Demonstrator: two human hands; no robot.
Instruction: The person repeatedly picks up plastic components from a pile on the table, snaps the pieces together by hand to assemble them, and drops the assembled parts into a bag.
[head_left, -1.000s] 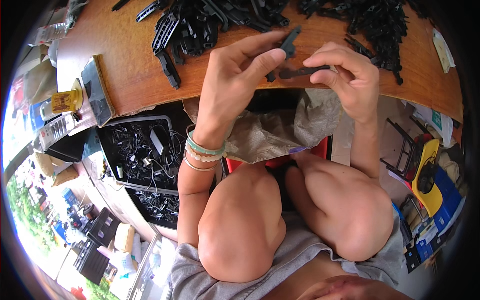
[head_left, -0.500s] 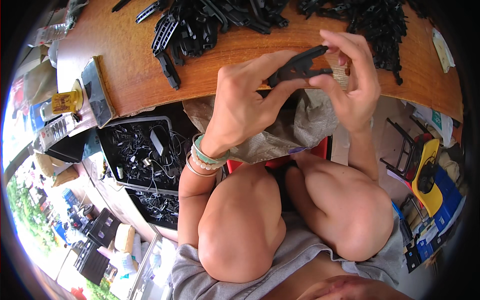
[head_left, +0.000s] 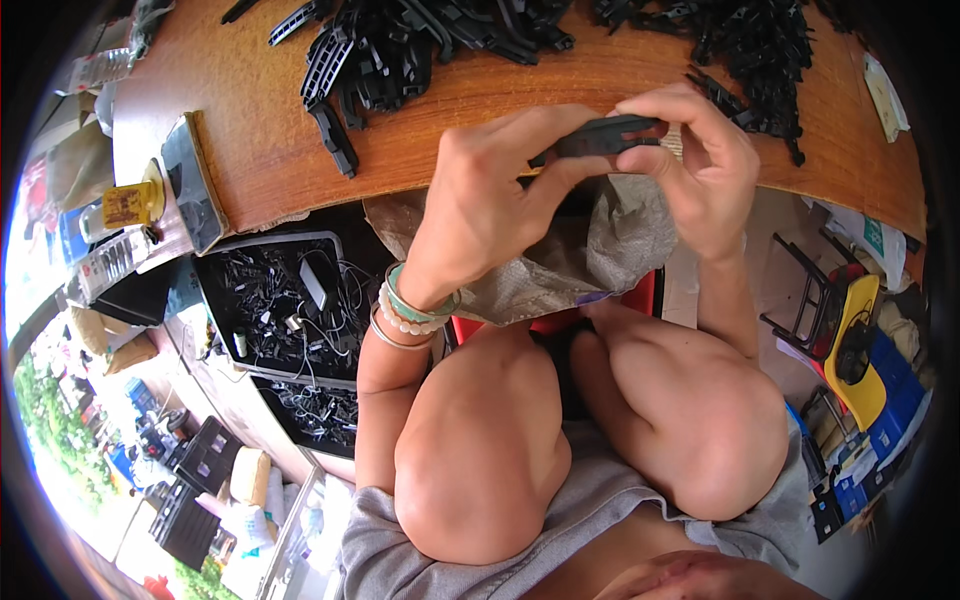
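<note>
A long black plastic part (head_left: 598, 139) is held between both hands, above the near edge of the wooden table (head_left: 250, 90). My left hand (head_left: 490, 190) pinches its left end between thumb and fingers. At the right end, my right hand (head_left: 705, 165) grips it with thumb and index finger. The part lies nearly level; what it is for does not show. Beyond my left hand a heap of similar black plastic parts (head_left: 395, 60) lies on the table. Another heap of smaller black pieces (head_left: 755, 60) is beyond my right hand.
Below the table edge hangs a grey-beige woven sack (head_left: 540, 280), over my knees. Black trays (head_left: 270, 310) with small dark parts and white cables stand at the left. A dark flat box (head_left: 193, 185) sits at the table's left edge. On the right is a yellow chair (head_left: 858, 350).
The black plastic part has turned from a slant to nearly level. My right hand's fingers have come down and closed in on its right end; my left hand has barely moved.
</note>
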